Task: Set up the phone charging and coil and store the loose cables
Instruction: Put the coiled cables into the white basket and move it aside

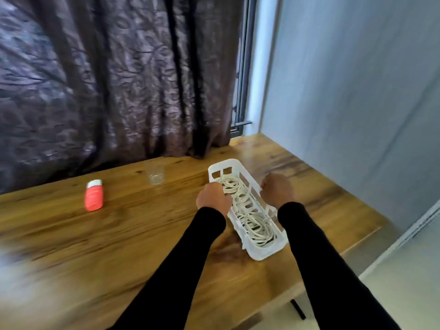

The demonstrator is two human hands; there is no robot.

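Both hands sit either side of the white basket (247,206). The left hand (213,198) curls over its near rim, fingers touching the coiled cables (240,201) inside; the right hand (277,189) is fisted against the far wall, whether gripping I cannot tell. The basket's long axis runs away from the person across the surface (119,229), between the arms. A glass (156,175) and a red bottle (94,198) stand well to the left.

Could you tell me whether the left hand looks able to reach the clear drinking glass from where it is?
Probably yes: the left hand is at the white basket, and only bare wooden table lies between it and the clear glass.
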